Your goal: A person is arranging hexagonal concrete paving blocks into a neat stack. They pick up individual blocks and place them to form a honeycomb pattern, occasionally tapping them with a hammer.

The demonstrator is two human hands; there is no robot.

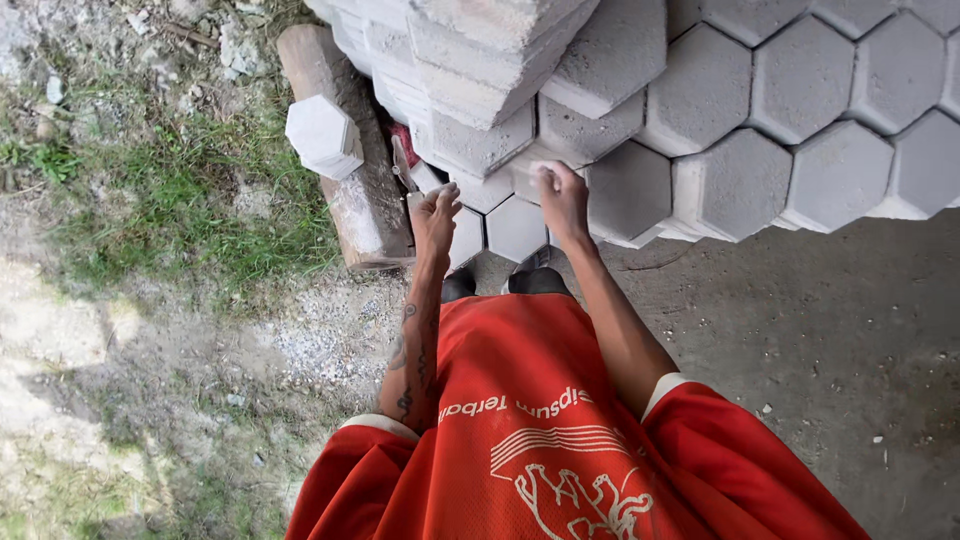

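Both hands reach down to hexagonal paving blocks at the foot of a stack.
Left hand [436, 215], arm straight down, fingers curled loosely at the edge of a low hexagonal block [515, 228] on the ground. Right hand [560, 195] closed narrow on the stack's [700, 100] lower edge; grip unclear. Loose block [322, 135] sits on a timber [360, 190] by the grass [170, 200].

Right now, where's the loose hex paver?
In the head view, the loose hex paver sits upper left, on the log, left of the paver stack and above the left hand.
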